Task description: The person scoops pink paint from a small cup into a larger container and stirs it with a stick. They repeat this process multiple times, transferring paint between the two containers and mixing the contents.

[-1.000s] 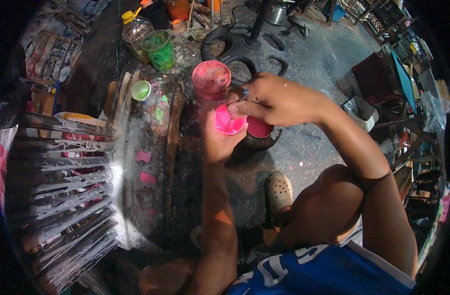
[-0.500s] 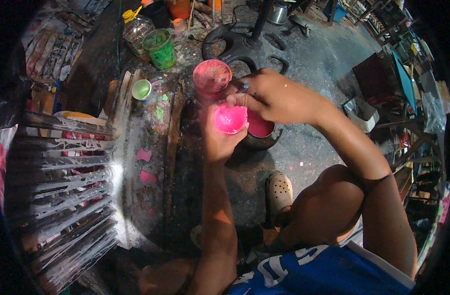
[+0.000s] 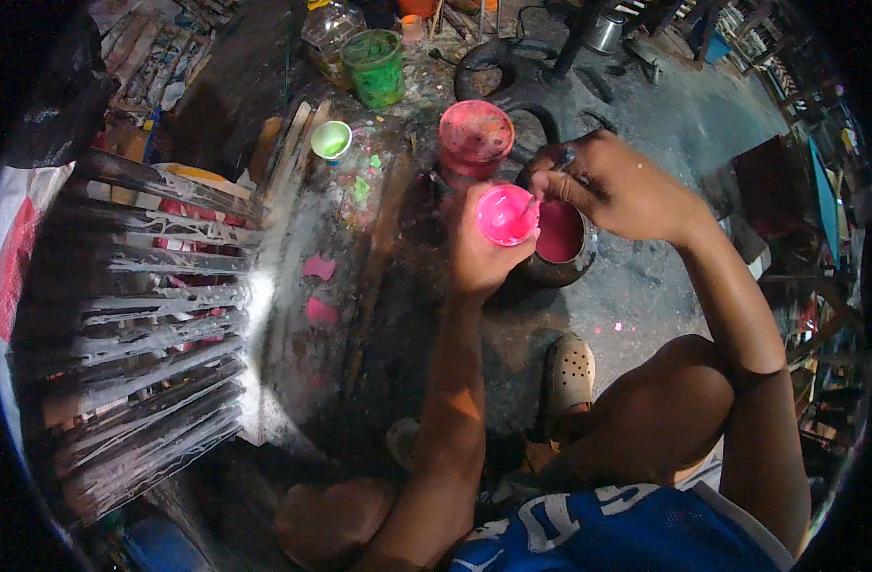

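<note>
My left hand [image 3: 476, 250] wraps round a small cup of pink paint [image 3: 505, 217], its mouth tilted up. Just right of it, my right hand [image 3: 612, 186] is closed in a pinch on a thin tool with a dark end [image 3: 567, 156]. The tool's other end seems to reach into the cup, but I cannot make out its kind. Below my right hand stands a dark round pot [image 3: 553, 275] holding darker pink paint, partly hidden by the fingers. Behind my left hand is a pink-stained bucket [image 3: 476, 138].
Further back are a green-smeared bucket [image 3: 372, 71], a clear jug [image 3: 329, 36] and a black tyre-like base [image 3: 484, 69]. A paper cup with green paint [image 3: 331, 140] and pink scraps [image 3: 319, 268] lie left. Paint-streaked slats [image 3: 160, 310] rise at far left; my shoe [image 3: 571, 372] is below.
The whole view has shifted, so the things on the floor appear further right. My right hand has drawn slightly away from the cup's rim, and the tool now shows at the cup's mouth.
</note>
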Motion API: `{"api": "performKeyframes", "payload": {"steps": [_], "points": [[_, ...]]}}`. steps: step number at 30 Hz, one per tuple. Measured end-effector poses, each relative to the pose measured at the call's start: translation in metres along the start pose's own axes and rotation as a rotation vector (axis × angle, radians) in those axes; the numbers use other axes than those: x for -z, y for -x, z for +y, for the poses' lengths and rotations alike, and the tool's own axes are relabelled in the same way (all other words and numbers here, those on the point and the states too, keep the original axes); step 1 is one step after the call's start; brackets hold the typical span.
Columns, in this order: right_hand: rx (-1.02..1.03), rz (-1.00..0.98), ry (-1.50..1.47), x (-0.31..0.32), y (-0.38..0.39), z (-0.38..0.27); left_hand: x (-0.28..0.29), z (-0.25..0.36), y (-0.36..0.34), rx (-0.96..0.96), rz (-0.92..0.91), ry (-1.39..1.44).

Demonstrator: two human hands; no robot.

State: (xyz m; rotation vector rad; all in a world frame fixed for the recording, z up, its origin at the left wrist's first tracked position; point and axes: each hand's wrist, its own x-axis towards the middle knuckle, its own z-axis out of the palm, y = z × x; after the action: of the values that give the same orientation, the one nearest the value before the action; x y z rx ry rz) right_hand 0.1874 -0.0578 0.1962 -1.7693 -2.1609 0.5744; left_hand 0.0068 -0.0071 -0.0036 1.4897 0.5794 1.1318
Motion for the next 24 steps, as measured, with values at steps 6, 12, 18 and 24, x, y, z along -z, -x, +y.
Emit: {"api": "performKeyframes", "payload": {"steps": [6, 12, 18, 24], "points": [[0.006, 0.019, -0.107, -0.004, 0.002, 0.007, -0.006, 0.000, -0.005, -0.013, -0.054, 0.049], [-0.014, 0.066, 0.014, 0.001, 0.004, 0.007, -0.005, 0.001, -0.001, -0.050, -0.117, -0.097], [0.022, -0.130, 0.084, 0.006, 0.007, 0.009, -0.008, -0.008, 0.006, -0.032, -0.040, -0.023], [0.100, -0.018, -0.027, 0.001, 0.009, 0.008, -0.010, -0.020, 0.006, -0.068, -0.075, -0.137]]}}
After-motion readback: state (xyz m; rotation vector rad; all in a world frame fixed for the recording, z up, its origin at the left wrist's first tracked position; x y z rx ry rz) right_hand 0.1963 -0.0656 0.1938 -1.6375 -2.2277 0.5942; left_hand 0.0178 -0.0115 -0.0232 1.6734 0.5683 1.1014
